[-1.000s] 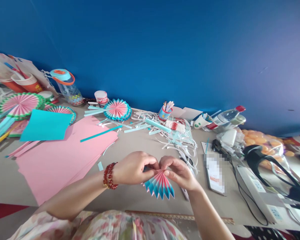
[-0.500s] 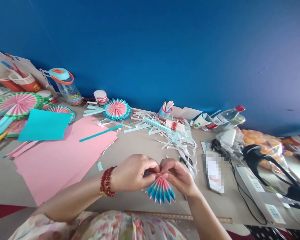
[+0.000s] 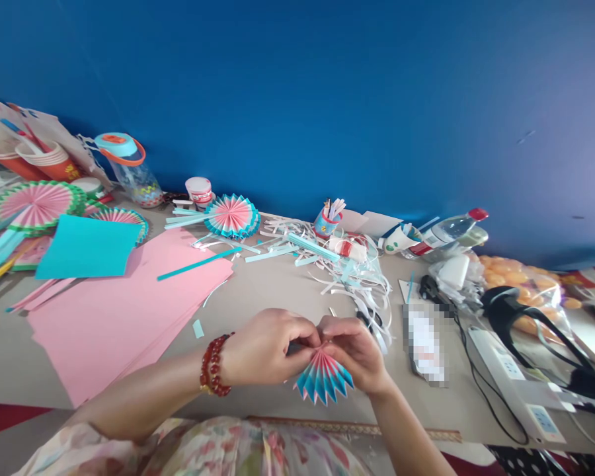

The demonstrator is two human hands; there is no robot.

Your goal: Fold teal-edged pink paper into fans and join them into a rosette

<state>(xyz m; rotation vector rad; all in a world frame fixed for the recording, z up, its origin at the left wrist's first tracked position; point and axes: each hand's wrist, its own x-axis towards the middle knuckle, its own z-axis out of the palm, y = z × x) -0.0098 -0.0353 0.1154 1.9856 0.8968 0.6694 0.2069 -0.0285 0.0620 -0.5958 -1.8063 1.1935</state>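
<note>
Between my two hands hangs a pleated paper fan [image 3: 323, 380], pink near its gathered top and blue with a zigzag lower edge. My left hand [image 3: 276, 345], with red beads at the wrist, pinches the gathered point from the left. From the other side, the thumb and fingers of my right hand [image 3: 353, 350] close on the same point. The fingertips meet there and hide the fold itself. Scissors [image 3: 370, 322] lie partly hidden behind my right hand, among the paper strips.
Pink sheets [image 3: 129, 311] with a turquoise sheet [image 3: 86, 246] on top lie at left. A finished rosette [image 3: 232, 217] and a heap of paper strips [image 3: 317, 248] are further back. A phone [image 3: 426, 347], power strip [image 3: 518, 383] and bottle [image 3: 446, 231] are at right.
The fan has shifted slightly right and spread a little wider. Both hands keep their pinch at its gathered point.
</note>
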